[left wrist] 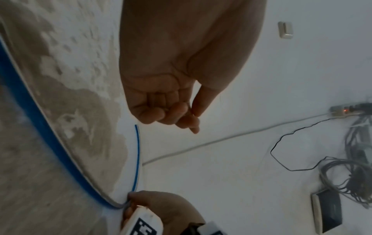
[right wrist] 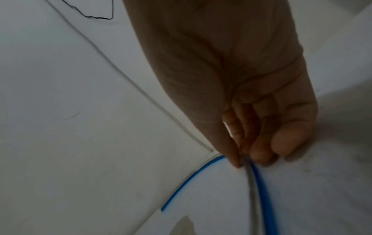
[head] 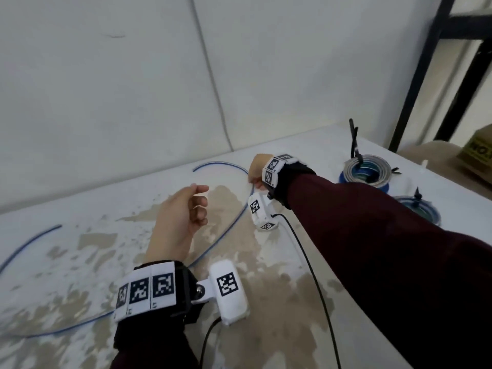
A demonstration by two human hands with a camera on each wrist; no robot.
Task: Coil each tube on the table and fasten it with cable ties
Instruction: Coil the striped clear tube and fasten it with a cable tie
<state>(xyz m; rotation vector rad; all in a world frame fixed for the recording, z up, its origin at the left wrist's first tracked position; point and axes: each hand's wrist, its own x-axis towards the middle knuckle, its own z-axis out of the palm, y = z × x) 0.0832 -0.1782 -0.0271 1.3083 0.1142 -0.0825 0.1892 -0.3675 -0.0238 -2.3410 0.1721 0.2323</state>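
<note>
In the head view the right hand (head: 259, 170) sits just right of centre, reached out over the white table (head: 306, 145), its fingers curled round the blue tube (head: 226, 230) and pinching it. The right wrist view shows the grip closer: thumb and fingertips (right wrist: 259, 156) close on the tube (right wrist: 263, 195) at lower centre, a short free end curving away to the lower left and stopping there. From the hand the tube runs down and left across the worn, brown-patched tabletop, passes behind the left wrist, then sweeps along the lower left of the head frame and up toward the left edge.

The left hand (head: 183, 211) hovers at centre frame, palm turned inward, fingers loosely curled and holding nothing (the left wrist view confirms an empty palm (left wrist: 177, 79), with the tube (left wrist: 40, 127) lying on the table at the left of that frame and the right hand (left wrist: 161, 209) gripping it at the bottom).

At the right of the head view two finished coils lie on the table: a grey and blue coil (head: 366, 171) with black cable ties (head: 355, 142) sticking up from it, and a blue coil (head: 420, 209) just below, partly hidden by the dark red sleeve (head: 386, 235)
</note>
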